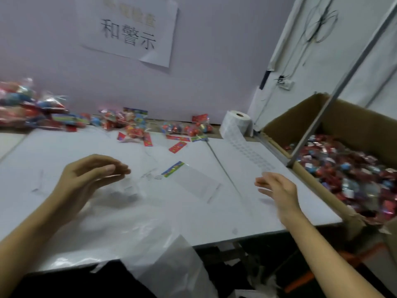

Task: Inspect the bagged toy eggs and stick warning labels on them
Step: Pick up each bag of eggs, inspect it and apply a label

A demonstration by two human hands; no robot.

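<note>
My left hand [90, 177] hovers over the white table [193, 218] at the left, fingers straight and together, holding nothing. My right hand [277, 188] hovers at the right, fingers relaxed, empty. Between them lies an empty clear bag with a colourful header [189, 179]. A roll of white warning labels [236, 123] stands at the back, its strip [249, 155] trailing toward my right hand. Bagged toy eggs [129, 123] lie along the back wall, with a pile [25, 108] at the far left.
An open cardboard box [335, 117] full of bagged eggs stands at the right, crossed by a metal bar [322, 112]. Clear plastic sheeting [150, 254] drapes over the near table edge. A paper sign [129, 29] hangs on the wall.
</note>
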